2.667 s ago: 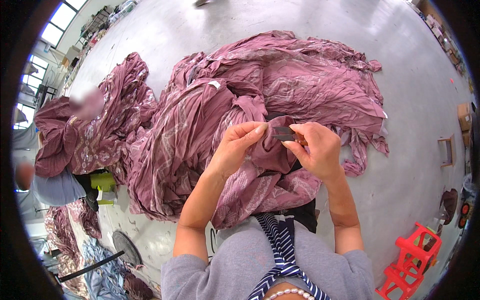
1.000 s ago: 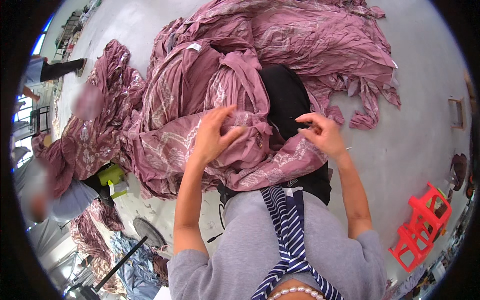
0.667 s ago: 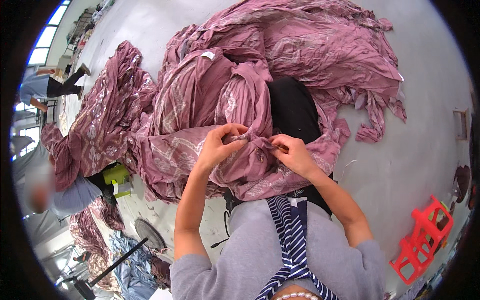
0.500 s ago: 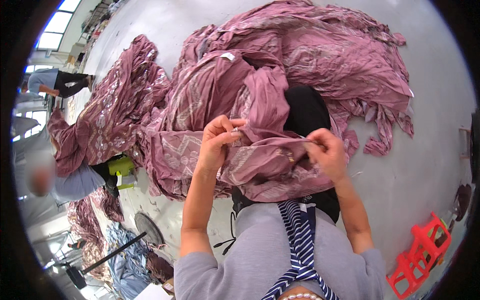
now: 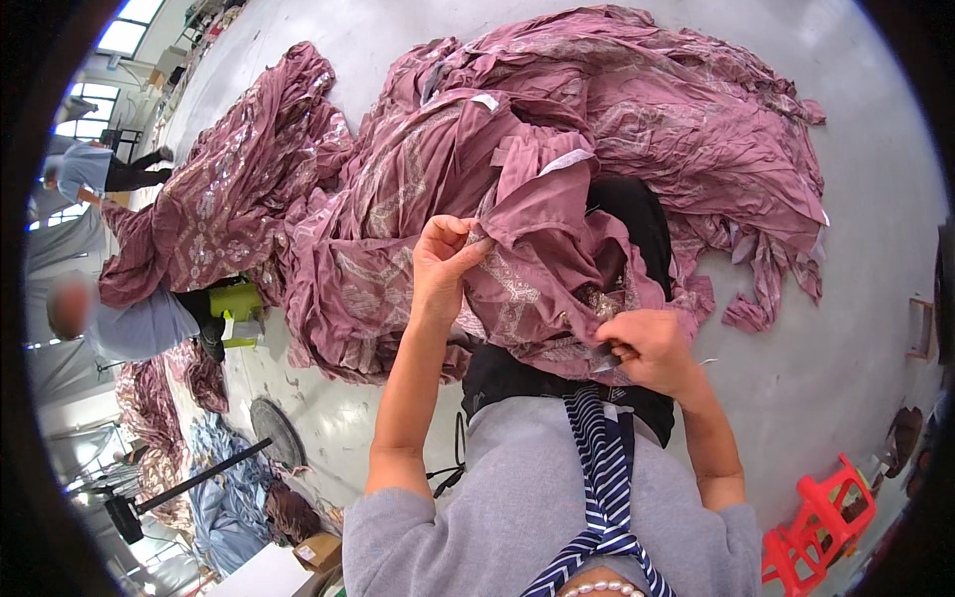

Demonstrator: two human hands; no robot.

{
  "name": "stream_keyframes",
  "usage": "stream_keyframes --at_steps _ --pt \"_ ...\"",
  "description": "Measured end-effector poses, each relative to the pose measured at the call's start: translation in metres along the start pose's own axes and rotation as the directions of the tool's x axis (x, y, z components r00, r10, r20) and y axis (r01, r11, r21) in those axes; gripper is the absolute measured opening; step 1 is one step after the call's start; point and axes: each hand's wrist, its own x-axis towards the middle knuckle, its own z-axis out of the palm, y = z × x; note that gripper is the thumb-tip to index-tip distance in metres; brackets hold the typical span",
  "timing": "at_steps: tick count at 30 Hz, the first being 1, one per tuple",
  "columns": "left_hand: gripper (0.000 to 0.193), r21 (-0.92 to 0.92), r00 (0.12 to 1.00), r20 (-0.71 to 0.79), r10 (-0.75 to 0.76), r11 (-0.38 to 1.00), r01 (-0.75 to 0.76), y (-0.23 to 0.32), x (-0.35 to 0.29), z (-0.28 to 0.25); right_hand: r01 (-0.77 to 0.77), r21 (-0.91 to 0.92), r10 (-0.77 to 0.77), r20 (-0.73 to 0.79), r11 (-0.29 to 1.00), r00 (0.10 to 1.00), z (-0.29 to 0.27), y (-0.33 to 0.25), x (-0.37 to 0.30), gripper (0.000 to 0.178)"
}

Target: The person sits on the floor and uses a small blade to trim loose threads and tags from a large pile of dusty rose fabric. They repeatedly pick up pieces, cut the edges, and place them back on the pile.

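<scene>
Mauve patterned fabric (image 5: 517, 289) lies across my lap, with pale woven motifs and one raised corner. My left hand (image 5: 445, 261) pinches a fold of it between thumb and fingertips. Closer to my body, my right hand (image 5: 652, 348) is closed beside the fabric's lower edge. A small grey metal tool, which looks like thread snips (image 5: 605, 363), juts from under its curled fingers; most of it is hidden. A white strip (image 5: 567, 161) shows along the raised fabric's far edge, and a small white tag (image 5: 484, 101) sits on the fabric farther off.
A large heap of the same fabric (image 5: 676, 129) spreads over the grey floor ahead. At left, a seated person (image 5: 139, 318) is by a green stool (image 5: 237, 310), and another person (image 5: 99, 171) handles the heap's far end. A red plastic stool (image 5: 821, 522) stands at lower right.
My right hand has come down toward my lap, and the metal tool now shows in it. The fabric between my hands has opened out, showing a raised corner with a white strip.
</scene>
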Motion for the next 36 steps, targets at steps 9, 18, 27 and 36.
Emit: stream_keyframes --at_steps 9,18,27,36 --pt "0.045 0.125 0.994 0.113 -0.006 0.992 -0.008 0.011 -0.009 0.015 -0.178 0.14 0.199 -0.149 0.974 0.969 -0.022 0.023 0.101 0.03" --pt "0.041 0.474 0.996 0.077 -0.053 0.88 0.01 0.01 -0.012 0.034 0.0 -0.4 -0.051 -0.117 0.917 0.992 -0.038 0.035 0.113 0.018" --pt "0.023 0.529 0.969 -0.019 0.247 0.825 -0.2 -0.007 -0.008 0.047 0.332 -0.484 -0.306 0.136 0.809 0.942 -0.01 -0.025 0.05 0.011" --pt "0.02 -0.208 0.961 0.276 -0.022 0.975 0.082 -0.005 -0.01 0.061 0.287 -0.294 -0.215 0.253 0.912 0.943 0.022 -0.01 0.044 0.014"
